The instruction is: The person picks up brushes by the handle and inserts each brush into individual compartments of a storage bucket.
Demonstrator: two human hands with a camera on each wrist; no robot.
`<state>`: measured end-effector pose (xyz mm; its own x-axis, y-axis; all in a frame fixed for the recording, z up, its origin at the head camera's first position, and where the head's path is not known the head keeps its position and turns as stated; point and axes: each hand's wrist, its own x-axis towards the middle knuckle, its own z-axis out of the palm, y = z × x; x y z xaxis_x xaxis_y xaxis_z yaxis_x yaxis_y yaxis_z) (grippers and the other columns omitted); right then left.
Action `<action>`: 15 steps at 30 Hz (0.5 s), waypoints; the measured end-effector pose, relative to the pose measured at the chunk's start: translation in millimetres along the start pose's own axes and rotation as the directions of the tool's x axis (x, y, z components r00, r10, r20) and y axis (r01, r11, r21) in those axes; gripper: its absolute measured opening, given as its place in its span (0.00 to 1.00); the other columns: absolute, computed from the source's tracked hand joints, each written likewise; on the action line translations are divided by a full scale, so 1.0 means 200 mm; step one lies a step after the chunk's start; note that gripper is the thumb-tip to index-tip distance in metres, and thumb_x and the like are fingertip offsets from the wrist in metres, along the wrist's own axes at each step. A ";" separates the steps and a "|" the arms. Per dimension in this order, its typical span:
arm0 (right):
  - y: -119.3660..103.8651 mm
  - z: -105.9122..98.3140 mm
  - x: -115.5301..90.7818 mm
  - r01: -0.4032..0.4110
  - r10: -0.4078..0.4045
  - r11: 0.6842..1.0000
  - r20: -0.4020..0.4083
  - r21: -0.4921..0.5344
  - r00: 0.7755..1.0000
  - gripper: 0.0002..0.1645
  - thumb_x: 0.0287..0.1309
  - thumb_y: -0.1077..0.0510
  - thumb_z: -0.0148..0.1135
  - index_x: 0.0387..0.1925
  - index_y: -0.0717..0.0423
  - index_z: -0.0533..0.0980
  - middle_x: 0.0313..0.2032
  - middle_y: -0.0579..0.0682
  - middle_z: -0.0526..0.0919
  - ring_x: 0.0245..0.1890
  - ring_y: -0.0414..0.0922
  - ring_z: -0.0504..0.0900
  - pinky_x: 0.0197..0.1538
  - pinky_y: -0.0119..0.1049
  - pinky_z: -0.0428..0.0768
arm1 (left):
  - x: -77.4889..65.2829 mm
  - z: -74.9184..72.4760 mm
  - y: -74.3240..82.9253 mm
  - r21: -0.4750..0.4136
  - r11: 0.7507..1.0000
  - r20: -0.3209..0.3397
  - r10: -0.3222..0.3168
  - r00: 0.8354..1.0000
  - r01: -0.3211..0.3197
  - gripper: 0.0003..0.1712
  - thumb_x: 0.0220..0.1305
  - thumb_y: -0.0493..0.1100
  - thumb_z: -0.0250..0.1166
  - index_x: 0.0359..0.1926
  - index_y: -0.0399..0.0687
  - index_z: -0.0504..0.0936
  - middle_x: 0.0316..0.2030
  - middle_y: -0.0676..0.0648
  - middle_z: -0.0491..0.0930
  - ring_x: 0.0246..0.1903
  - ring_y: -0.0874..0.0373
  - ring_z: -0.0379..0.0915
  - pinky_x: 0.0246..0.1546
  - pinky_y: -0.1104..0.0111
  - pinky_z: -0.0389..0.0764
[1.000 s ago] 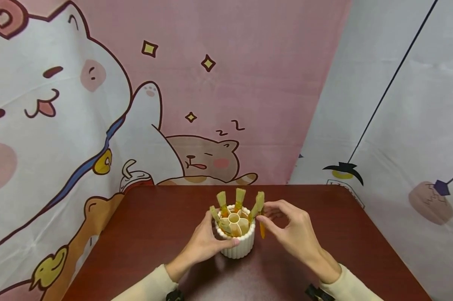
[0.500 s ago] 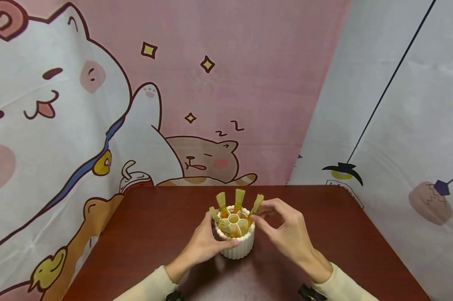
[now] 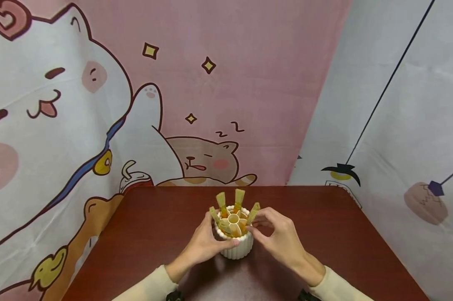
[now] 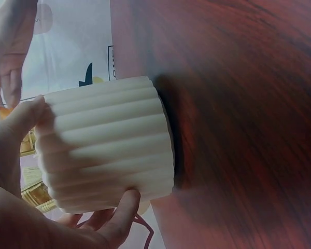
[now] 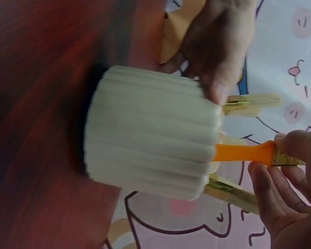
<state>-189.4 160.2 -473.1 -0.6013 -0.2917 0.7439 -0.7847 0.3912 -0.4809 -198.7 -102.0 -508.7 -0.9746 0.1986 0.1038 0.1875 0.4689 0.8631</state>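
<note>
A cream ribbed pot (image 3: 237, 250) with a beaded rim and a petal-shaped divider stands upright on the table. My left hand (image 3: 204, 244) grips its left side, the thumb (image 4: 28, 116) near the rim and a fingertip low on the ribs. At the pot's right rim my right hand (image 3: 279, 236) pinches a paintbrush by its metal ferrule (image 5: 283, 157). The orange handle (image 5: 238, 152) points down into the pot, its lower end hidden by the wall. Its bristles (image 3: 254, 211) point up. Several other paintbrushes, such as one at the back (image 3: 239, 195), stand in the outer compartments.
The dark reddish wooden table (image 3: 155, 225) extends around the pot. Behind it hangs a cloth backdrop (image 3: 268, 83) with cartoon cats. Dark bands sit at both sleeve cuffs.
My right hand has moved left and down with the paintbrush. Its orange handle hung outside the pot's right side and now enters the pot. My left hand has stayed in place.
</note>
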 end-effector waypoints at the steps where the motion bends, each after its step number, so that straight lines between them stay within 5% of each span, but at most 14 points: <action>1: 0.01 0.01 -0.01 0.002 -0.002 1.000 0.005 -0.009 1.000 0.25 0.56 0.72 0.89 0.51 0.50 0.87 0.43 0.46 0.93 0.41 0.44 0.96 0.48 0.32 0.94 | 0.00 0.00 0.00 0.000 1.000 0.002 -0.001 1.000 0.001 0.68 0.53 0.64 0.94 0.84 0.45 0.68 0.77 0.39 0.80 0.78 0.40 0.79 0.79 0.37 0.78; 15: 0.09 0.05 -0.10 0.017 -0.008 0.992 0.067 -0.127 0.998 0.23 0.56 0.70 0.89 0.46 0.48 0.86 0.39 0.42 0.92 0.36 0.37 0.92 0.42 0.26 0.90 | 0.00 0.00 0.01 0.015 1.000 0.008 -0.021 1.000 0.021 0.67 0.53 0.64 0.94 0.84 0.44 0.67 0.76 0.37 0.81 0.78 0.39 0.79 0.80 0.35 0.78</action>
<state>-192.4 163.7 -502.2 -0.6033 -0.3525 0.7153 -0.7692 0.4938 -0.4054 -199.2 -100.4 -507.4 -0.9774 0.1953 0.0814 0.1685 0.4855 0.8578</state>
